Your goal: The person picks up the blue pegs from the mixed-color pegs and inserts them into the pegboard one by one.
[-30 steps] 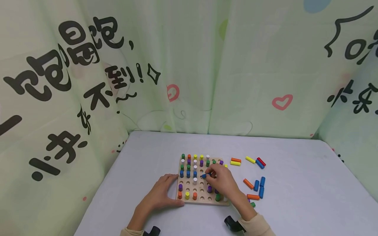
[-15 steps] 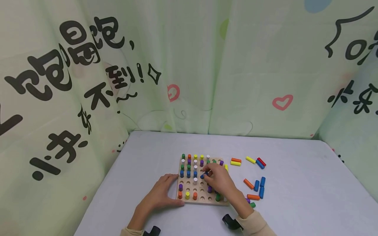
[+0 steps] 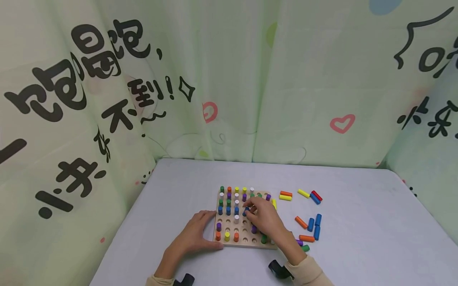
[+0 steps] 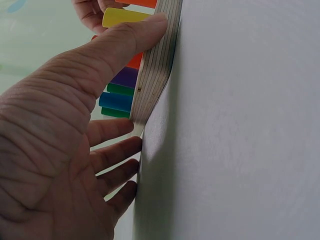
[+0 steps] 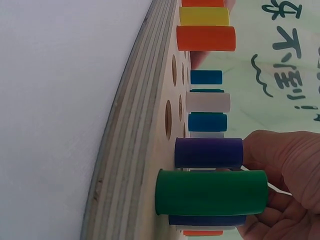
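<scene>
A wooden pegboard (image 3: 247,245) lies on the table, with colored pegs standing in several of its holes. My left hand (image 3: 196,233) steadies its left side: the thumb presses the near edge, and in the left wrist view the other fingers (image 4: 117,152) lie fairly straight and spread beside the corner. Over the middle of the board, my right hand (image 3: 265,215) pinches a blue peg (image 3: 246,211) between thumb and fingers. That peg looks roughly upright, in line with a row of blue pegs (image 3: 228,211); its lower end is hard to see. In the right wrist view a green peg (image 5: 212,192) partly hides the right hand (image 5: 285,170).
Loose pegs lie right of the board: blue ones (image 3: 317,232), orange ones (image 3: 306,238), a yellow one (image 3: 303,193), a red one (image 3: 317,195) and a green one (image 3: 305,248). A white cloth covers the table (image 3: 372,230). A printed curtain (image 3: 297,99) surrounds it.
My right hand has shifted slightly left with the blue peg, which has gone from lying tilted to standing more upright. The left hand keeps its place.
</scene>
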